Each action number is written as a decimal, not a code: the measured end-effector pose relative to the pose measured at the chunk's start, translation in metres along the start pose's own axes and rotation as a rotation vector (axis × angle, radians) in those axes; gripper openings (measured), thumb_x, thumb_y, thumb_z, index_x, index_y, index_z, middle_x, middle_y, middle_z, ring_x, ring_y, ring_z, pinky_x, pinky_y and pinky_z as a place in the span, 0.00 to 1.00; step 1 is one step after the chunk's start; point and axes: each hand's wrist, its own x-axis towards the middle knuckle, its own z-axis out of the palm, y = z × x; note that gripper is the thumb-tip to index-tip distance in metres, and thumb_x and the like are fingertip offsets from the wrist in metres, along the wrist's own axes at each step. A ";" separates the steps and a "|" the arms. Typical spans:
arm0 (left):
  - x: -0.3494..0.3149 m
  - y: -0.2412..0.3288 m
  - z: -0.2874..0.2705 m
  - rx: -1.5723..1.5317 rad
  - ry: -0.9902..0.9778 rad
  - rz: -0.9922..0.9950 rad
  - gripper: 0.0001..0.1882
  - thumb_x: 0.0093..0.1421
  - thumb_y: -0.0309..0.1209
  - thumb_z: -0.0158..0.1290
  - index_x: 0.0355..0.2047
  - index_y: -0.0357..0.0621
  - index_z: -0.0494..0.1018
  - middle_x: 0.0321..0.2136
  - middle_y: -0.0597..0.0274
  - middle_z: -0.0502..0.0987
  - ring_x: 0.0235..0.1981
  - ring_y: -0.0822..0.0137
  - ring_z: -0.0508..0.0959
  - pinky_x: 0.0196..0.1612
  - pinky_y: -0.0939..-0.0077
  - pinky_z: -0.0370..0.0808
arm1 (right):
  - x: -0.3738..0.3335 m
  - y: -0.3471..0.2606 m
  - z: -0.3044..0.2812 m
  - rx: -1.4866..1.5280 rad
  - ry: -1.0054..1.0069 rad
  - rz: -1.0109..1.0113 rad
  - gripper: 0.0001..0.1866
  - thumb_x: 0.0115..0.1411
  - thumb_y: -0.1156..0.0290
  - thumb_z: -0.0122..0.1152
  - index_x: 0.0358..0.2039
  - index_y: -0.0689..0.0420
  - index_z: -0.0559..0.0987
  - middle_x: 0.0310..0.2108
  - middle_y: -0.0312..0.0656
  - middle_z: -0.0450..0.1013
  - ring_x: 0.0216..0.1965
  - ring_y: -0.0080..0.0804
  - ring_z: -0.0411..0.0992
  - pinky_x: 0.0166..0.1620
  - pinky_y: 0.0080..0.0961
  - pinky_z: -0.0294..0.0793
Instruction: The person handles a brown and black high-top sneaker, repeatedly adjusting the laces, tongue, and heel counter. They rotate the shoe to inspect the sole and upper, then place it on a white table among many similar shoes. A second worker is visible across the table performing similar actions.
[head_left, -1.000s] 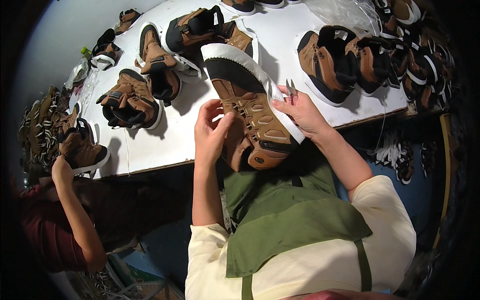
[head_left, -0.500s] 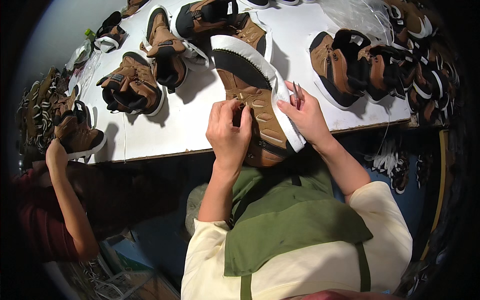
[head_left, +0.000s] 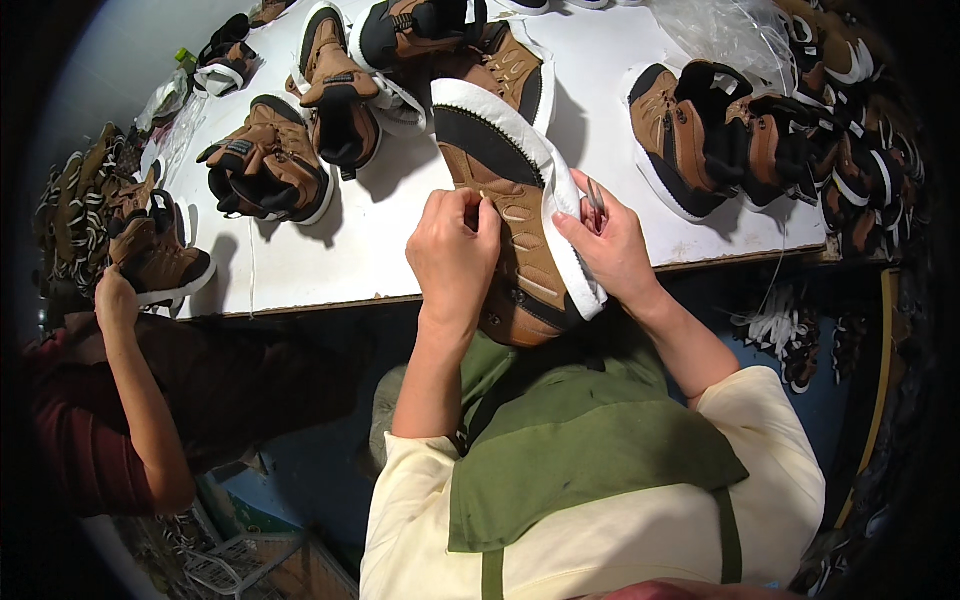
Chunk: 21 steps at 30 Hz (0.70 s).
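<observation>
Holding the shoe (head_left: 525, 240) over the near edge of the table (head_left: 350, 265), I had my right hand (head_left: 612, 240) clamped on its white sole (head_left: 558, 180), snips (head_left: 595, 196) tucked in, probably to steady it. Left hand (head_left: 452, 255) was pinched at its front, couldn't tell if on anything.

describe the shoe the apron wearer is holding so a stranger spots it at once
Find the white table, then the green apron below its near edge. Just above the apron is a brown shoe with a black toe and white sole. Unlike the shoes on the table, it is held up, with the right hand gripping its sole edge.
</observation>
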 end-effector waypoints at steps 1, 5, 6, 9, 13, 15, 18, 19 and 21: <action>0.001 0.000 0.000 0.007 -0.007 0.004 0.03 0.51 0.25 0.57 0.26 0.40 0.74 0.24 0.59 0.74 0.22 0.59 0.77 0.25 0.70 0.73 | 0.000 0.001 0.000 0.014 0.000 -0.002 0.26 0.58 0.73 0.59 0.55 0.73 0.65 0.28 0.35 0.72 0.27 0.14 0.65 0.31 0.14 0.68; 0.003 -0.003 0.001 0.004 -0.039 0.050 0.04 0.52 0.25 0.57 0.26 0.39 0.73 0.24 0.58 0.74 0.22 0.59 0.76 0.26 0.70 0.73 | -0.001 0.001 0.000 0.047 0.002 -0.014 0.26 0.59 0.73 0.59 0.55 0.73 0.65 0.28 0.35 0.72 0.27 0.13 0.65 0.30 0.14 0.67; 0.003 -0.005 0.000 -0.057 -0.042 0.013 0.04 0.52 0.25 0.57 0.26 0.38 0.73 0.24 0.57 0.74 0.22 0.59 0.76 0.26 0.70 0.73 | -0.001 0.000 0.000 0.049 0.003 -0.019 0.26 0.59 0.73 0.59 0.55 0.73 0.65 0.28 0.35 0.72 0.27 0.13 0.65 0.30 0.14 0.67; 0.001 -0.012 -0.004 -0.203 -0.073 -0.073 0.05 0.53 0.23 0.56 0.26 0.35 0.71 0.23 0.55 0.73 0.21 0.60 0.74 0.26 0.71 0.72 | -0.002 -0.002 -0.003 0.001 -0.035 -0.008 0.26 0.59 0.74 0.59 0.55 0.72 0.65 0.28 0.35 0.72 0.27 0.13 0.65 0.30 0.14 0.67; -0.001 -0.020 -0.004 -0.328 -0.107 -0.109 0.05 0.54 0.22 0.55 0.27 0.34 0.70 0.23 0.54 0.72 0.21 0.61 0.74 0.26 0.72 0.71 | -0.001 -0.001 -0.003 0.013 -0.042 -0.005 0.26 0.59 0.73 0.60 0.55 0.71 0.66 0.28 0.34 0.71 0.27 0.13 0.64 0.30 0.13 0.67; -0.001 -0.021 -0.006 -0.361 -0.137 -0.138 0.05 0.54 0.22 0.55 0.27 0.33 0.70 0.23 0.54 0.72 0.21 0.61 0.74 0.26 0.72 0.71 | 0.000 -0.001 -0.004 -0.002 -0.046 0.006 0.26 0.59 0.72 0.60 0.55 0.71 0.66 0.28 0.33 0.71 0.27 0.13 0.63 0.30 0.13 0.67; 0.001 -0.021 -0.007 -0.322 -0.161 -0.083 0.04 0.55 0.21 0.54 0.28 0.33 0.70 0.24 0.54 0.72 0.21 0.61 0.73 0.26 0.72 0.71 | 0.002 -0.001 -0.008 -0.072 -0.052 -0.002 0.27 0.58 0.71 0.61 0.56 0.69 0.66 0.27 0.33 0.69 0.25 0.14 0.63 0.29 0.13 0.67; 0.002 -0.021 -0.007 -0.309 -0.167 -0.075 0.04 0.55 0.21 0.54 0.28 0.33 0.70 0.24 0.54 0.72 0.21 0.61 0.73 0.26 0.72 0.71 | 0.002 -0.003 -0.009 -0.123 -0.049 -0.028 0.27 0.59 0.71 0.60 0.57 0.67 0.66 0.28 0.32 0.68 0.26 0.14 0.62 0.31 0.12 0.66; 0.003 -0.023 -0.007 -0.283 -0.178 -0.061 0.04 0.55 0.21 0.54 0.29 0.32 0.70 0.24 0.54 0.71 0.21 0.61 0.73 0.27 0.72 0.70 | 0.005 -0.010 -0.013 -0.224 -0.042 -0.080 0.27 0.61 0.69 0.59 0.59 0.63 0.65 0.31 0.31 0.66 0.28 0.13 0.61 0.33 0.11 0.64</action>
